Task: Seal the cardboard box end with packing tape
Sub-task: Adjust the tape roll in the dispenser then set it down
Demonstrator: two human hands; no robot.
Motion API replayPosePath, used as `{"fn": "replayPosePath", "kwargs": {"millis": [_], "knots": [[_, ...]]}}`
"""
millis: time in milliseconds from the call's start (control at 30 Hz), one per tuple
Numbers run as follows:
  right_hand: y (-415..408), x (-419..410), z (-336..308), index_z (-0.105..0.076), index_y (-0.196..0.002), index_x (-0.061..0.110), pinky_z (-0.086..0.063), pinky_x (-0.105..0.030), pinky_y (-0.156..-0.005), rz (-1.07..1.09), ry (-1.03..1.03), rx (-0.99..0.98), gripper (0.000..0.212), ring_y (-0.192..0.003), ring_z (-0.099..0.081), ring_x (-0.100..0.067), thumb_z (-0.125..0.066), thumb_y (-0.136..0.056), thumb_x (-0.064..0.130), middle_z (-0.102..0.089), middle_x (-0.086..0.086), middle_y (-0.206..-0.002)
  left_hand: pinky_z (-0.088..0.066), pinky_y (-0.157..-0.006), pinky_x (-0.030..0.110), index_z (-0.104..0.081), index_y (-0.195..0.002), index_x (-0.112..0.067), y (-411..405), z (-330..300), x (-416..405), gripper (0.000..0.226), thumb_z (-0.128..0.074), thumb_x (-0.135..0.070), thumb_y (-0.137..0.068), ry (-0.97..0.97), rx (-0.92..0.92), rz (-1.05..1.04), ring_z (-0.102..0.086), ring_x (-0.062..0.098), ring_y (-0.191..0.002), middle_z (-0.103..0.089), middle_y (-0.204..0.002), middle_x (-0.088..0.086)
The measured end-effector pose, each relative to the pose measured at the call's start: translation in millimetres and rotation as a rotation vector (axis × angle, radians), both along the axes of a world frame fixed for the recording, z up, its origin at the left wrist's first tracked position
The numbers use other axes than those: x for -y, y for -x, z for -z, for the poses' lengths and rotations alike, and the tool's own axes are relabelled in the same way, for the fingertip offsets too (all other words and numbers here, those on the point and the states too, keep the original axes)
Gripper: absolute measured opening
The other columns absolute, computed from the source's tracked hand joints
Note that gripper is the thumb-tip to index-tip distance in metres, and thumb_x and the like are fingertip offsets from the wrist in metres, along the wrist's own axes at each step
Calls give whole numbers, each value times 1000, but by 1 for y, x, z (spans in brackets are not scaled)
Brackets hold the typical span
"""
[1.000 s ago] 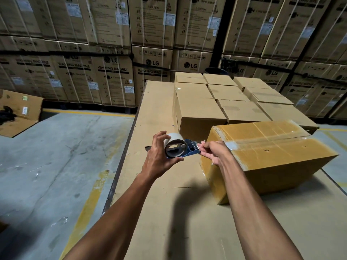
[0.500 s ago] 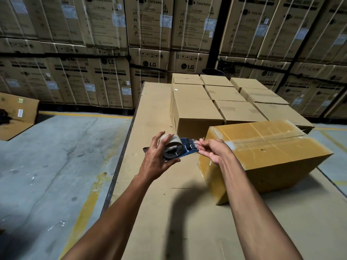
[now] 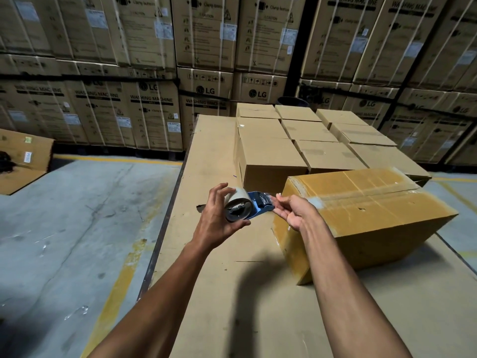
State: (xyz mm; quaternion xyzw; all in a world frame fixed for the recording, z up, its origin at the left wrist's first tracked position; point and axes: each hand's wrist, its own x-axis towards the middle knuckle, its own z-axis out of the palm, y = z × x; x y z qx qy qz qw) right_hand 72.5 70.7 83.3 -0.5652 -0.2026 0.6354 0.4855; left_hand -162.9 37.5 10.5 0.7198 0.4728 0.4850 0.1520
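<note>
We are holding a blue tape dispenser (image 3: pixel 259 206) in the air over the bench (image 3: pixel 227 301), just left of the yellowish cardboard box (image 3: pixel 366 218) that is lying near the middle of the bench with its near-left end turned toward us. Our left hand (image 3: pixel 216 219) is gripping the roll of packing tape (image 3: pixel 238 206), its fingers (image 3: pixel 219 191) curling over the top of the roll and the thumb pressing underneath. Our right hand (image 3: pixel 294 210) is reaching in from the box side, its fingers (image 3: pixel 280 200) pressed together at the dispenser's front edge; whether they are pinching the clear tape end we cannot tell, since that spot is blurred. The right wrist is lying across the box's near-left top corner, hiding part of the end face. Clear tape is already shining along the box's top seam. Just beyond it, plain cartons (image 3: pixel 304 140) are sitting in rows on the far part of the bench, the nearest one close behind the dispenser. On the far side, stacked washing machine cartons (image 3: pixel 149 115) are walling off the scene. To the left, the concrete floor (image 3: pixel 64 228) is lying below the bench, with a flattened carton (image 3: pixel 23 156) at the far left.
</note>
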Motion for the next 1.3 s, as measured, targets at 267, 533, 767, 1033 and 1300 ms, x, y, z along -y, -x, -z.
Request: {"fn": "replayPosePath", "kwargs": {"millis": [267, 533, 767, 1033, 1300], "knots": [[-12, 11, -4, -61, -127, -7, -61, -42, -83, -2, 10, -283, 33, -90, -81, -22, -69, -94, -8, -80, -21, -107, -63, -99, 30, -44, -150, -22, 1, -1, -3, 100, -102, -43, -72, 41, 103, 31, -65, 23, -129, -51, -149, 0], [-19, 19, 4, -54, -138, -3, -64, -52, -84, 33, -7, -557, 36, -97, -80, -34, -43, -105, 8, -76, -26, -120, -61, -98, 22, -42, -148, -27, 3, -5, -4, 98, -103, -41, -72, 45, 121, 46, -67, 22, -125, -52, -148, -1], [-15, 10, 0, -61, -125, -5, -63, -51, -93, -52, -37, -354, 41, -112, -73, -36, -79, -93, 14, -69, -25, -121, -64, -101, 38, -42, -149, -27, 12, 6, -5, 100, -103, -39, -71, 71, 55, 14, -66, 24, -126, -52, -149, 0], [-2, -6, 30, -65, -108, -7, -59, -42, -85, -54, 60, -106, 16, -90, -73, -28, -58, -98, -16, -70, -25, -104, -63, -99, 34, -39, -148, -32, 17, 25, -11, 99, -102, -39, -72, 136, -18, 43, -63, 22, -124, -52, -146, 1], [16, -27, 95, -61, -104, -5, -64, -40, -61, -15, 154, -90, 21, -78, -73, -31, -46, -101, -19, -67, -25, -97, -52, -106, 25, -42, -151, -23, 31, 70, -30, 99, -101, -39, -73, 286, -102, 72, -58, 10, -124, -52, -147, -2]]}}
